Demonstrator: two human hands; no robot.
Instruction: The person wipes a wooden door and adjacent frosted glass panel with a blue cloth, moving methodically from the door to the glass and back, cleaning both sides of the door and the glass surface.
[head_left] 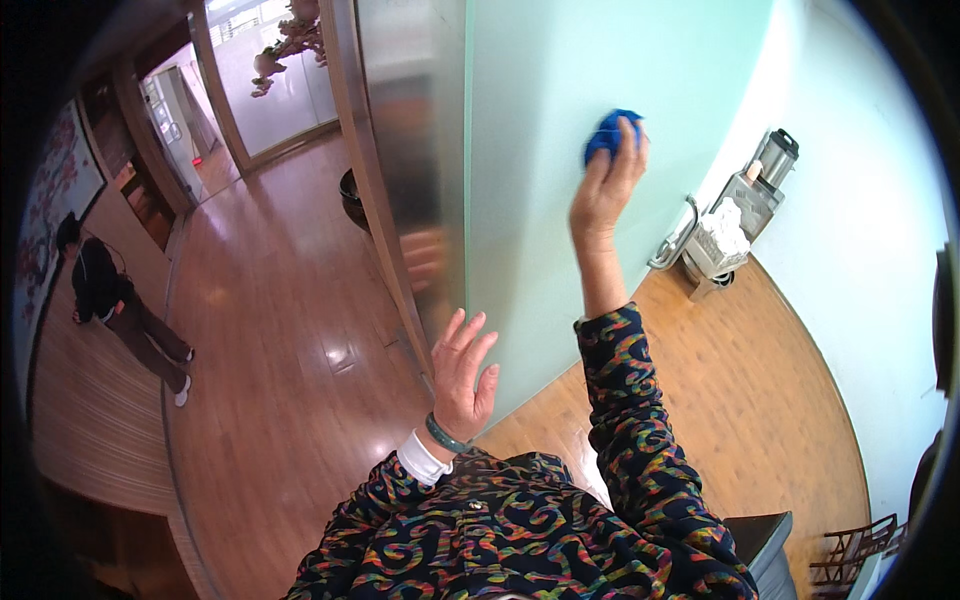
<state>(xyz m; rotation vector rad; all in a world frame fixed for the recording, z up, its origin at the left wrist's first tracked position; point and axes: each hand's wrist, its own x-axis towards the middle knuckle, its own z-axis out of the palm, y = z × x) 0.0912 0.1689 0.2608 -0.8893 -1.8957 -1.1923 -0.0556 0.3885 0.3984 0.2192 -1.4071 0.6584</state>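
Note:
A crumpled blue cloth (612,135) is pressed against the frosted glass door (535,230), high on its pane. My right hand (608,185) grips this cloth, with the arm stretched up and forward. Lower down, near the door's left edge and its shiny metal frame (410,160), my left hand (464,375) is raised with the fingers extended and holds nothing. Whether its fingertips touch the glass I cannot tell. A dark green bangle circles the left wrist.
A curved metal door handle (678,235) sits at the pane's right side. Beyond it stand a white basket (715,250) of white material and a metal appliance (765,180). Another person (115,290) in dark clothes stands at the left wall. Wooden chairs (850,550) are at lower right.

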